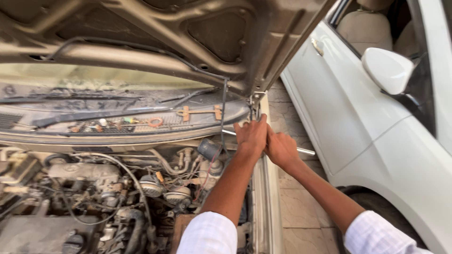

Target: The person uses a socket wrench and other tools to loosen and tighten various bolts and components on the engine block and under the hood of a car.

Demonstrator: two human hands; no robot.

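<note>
My left hand [251, 136] reaches up to the bonnet hinge [255, 101] at the right rear corner of an open engine bay, fingers curled around the hinge area. Beside it, my right hand [281, 149] grips a long silver metal bar [306, 151], a wrench or ratchet handle, whose ends stick out left and right of the two hands. The raised bonnet [188, 37] of the car hangs above. What the tool's head sits on is hidden behind my hands.
The dusty engine bay [103, 197] with hoses and wires fills the lower left. Wiper arms and small loose tools lie on the cowl [141, 120]. A white car [376, 122] with its wing mirror stands close on the right, across a narrow paved strip [296, 202].
</note>
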